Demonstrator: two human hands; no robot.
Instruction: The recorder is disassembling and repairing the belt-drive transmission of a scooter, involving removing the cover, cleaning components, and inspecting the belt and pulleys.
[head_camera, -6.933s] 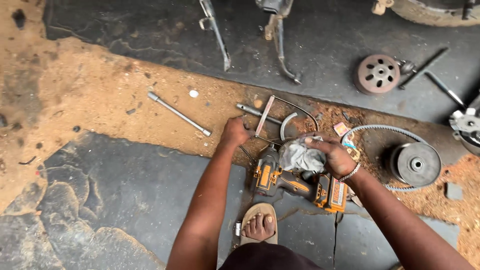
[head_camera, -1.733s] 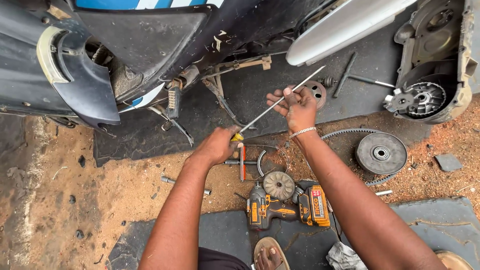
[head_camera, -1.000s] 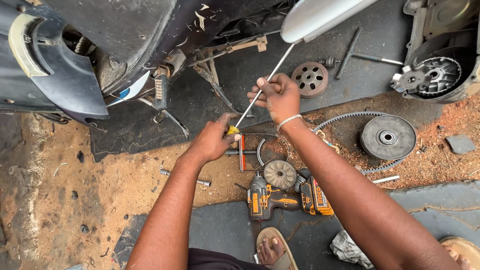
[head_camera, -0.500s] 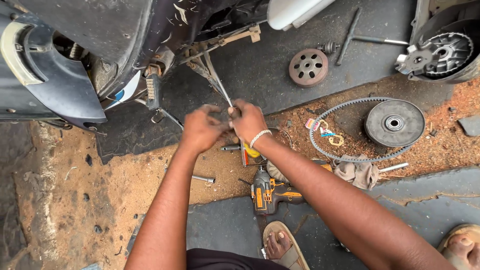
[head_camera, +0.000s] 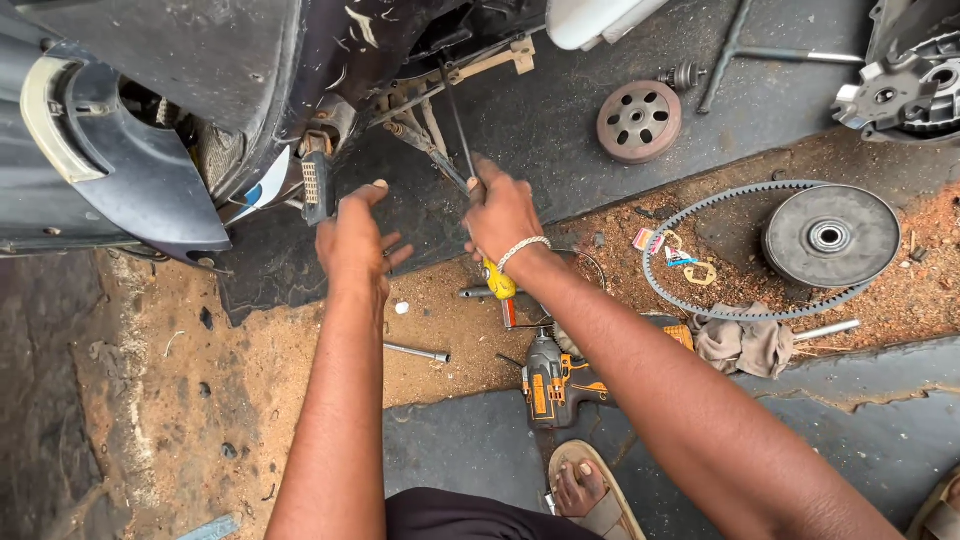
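Note:
My right hand (head_camera: 503, 210) grips a long screwdriver (head_camera: 458, 120) with a yellow handle end (head_camera: 498, 283); its thin shaft points up into the underside of a dark scooter (head_camera: 200, 90). My left hand (head_camera: 355, 238) is open with fingers spread, holding nothing, just below the scooter's footpeg (head_camera: 316, 187) and beside the stand bars (head_camera: 425, 135). A white bangle sits on my right wrist.
On the ground lie an orange-and-black power tool (head_camera: 552, 384), a drive belt (head_camera: 700, 285) around a round pulley (head_camera: 830, 236), a clutch disc (head_camera: 638, 121), a grey rag (head_camera: 742, 345), a metal rod (head_camera: 417, 352) and an engine part (head_camera: 900, 80). My sandalled foot (head_camera: 585, 490) is near.
My left hand let go of the screwdriver and opened. My right hand pushed the shaft further up under the scooter, and the view moved closer to the scooter.

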